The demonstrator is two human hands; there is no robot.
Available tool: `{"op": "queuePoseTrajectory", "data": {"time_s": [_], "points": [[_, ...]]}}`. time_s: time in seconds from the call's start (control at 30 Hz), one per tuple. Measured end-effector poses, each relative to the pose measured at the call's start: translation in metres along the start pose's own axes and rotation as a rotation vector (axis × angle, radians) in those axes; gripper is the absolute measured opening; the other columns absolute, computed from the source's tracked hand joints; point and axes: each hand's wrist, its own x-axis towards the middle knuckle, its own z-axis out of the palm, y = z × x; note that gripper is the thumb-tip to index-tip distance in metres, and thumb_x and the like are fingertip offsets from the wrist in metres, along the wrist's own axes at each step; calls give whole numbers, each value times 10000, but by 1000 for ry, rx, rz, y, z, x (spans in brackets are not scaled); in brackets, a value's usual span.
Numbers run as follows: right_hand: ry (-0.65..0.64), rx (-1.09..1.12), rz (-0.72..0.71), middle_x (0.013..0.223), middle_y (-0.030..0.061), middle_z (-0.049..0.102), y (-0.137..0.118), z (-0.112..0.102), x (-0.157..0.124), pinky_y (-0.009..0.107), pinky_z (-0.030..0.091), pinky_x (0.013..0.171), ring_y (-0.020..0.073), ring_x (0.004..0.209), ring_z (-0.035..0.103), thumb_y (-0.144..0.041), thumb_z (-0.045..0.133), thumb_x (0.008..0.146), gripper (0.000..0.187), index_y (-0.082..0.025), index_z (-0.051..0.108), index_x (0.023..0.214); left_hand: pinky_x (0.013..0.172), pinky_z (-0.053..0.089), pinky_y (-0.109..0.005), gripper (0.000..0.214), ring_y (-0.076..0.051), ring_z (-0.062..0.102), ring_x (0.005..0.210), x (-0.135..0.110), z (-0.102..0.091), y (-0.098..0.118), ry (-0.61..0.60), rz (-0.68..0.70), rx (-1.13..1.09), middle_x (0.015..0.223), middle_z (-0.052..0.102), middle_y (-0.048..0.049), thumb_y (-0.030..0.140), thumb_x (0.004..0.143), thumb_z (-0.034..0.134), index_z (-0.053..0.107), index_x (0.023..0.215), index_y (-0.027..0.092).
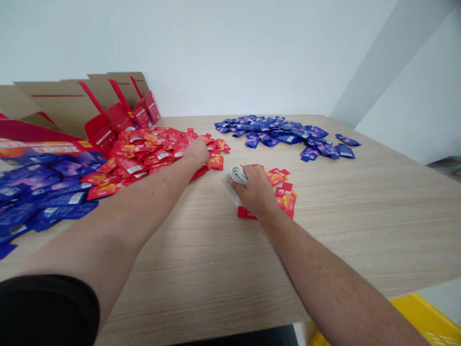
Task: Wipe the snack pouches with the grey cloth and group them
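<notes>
My left hand reaches to the right side of a heap of red packets with orange fruit printed on them. Its fingers point away and down, out of sight, so I cannot see whether a packet is between them. In my right hand is a folded whitish cloth, with the thumb and fingers wrapped round it. That hand rests over a small group of red packets; one packet shows at its right, and others are partly covered by the hand.
Purple-blue packets lie spread at the back of the wooden table, and more blue packets are heaped at left. Open red cardboard boxes stand behind the heaps. A yellow crate is below the table's right front edge.
</notes>
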Motion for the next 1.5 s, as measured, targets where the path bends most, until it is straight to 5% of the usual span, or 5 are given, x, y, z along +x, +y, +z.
{"op": "queuePoseTrajectory", "data": {"time_s": [0.27,0.53,0.83,1.27,1.5], "points": [[-64,9,-89,1072,119,639,3,2,3,330,428,808,253,1000,569,-458,599,937,299,-183,615,1053,834,495,-344,162,-268,660,974,-37,11,2,41,152,-8,1003,722,-122,210,840,561,649,974,188],[-751,259,-266,931,25,708,-15,3,-7,249,365,625,157,778,608,-462,692,852,297,-193,636,964,790,507,-301,149,-223,674,883,-60,26,17,-99,185,-103,938,738,-74,231,801,612,684,924,188],[-785,260,-300,1142,91,732,-14,11,-7,283,430,702,223,944,669,-433,698,863,393,-173,671,1158,917,513,-366,432,-270,665,1061,-58,45,56,-164,422,-17,1174,694,-153,445,865,565,633,1170,147],[-784,257,-249,1229,111,725,-11,9,-5,294,494,759,247,1010,695,-445,720,840,532,-185,650,1299,920,519,-378,918,-346,639,1190,-48,48,90,-419,89,151,1338,633,-230,566,684,784,451,1420,130],[-811,221,-243,1075,81,746,-13,7,-7,267,418,628,211,853,670,-495,697,836,467,-194,661,1192,699,529,-319,287,-252,708,834,-48,46,69,-386,-126,-311,792,717,-80,237,608,840,644,807,173]]}}
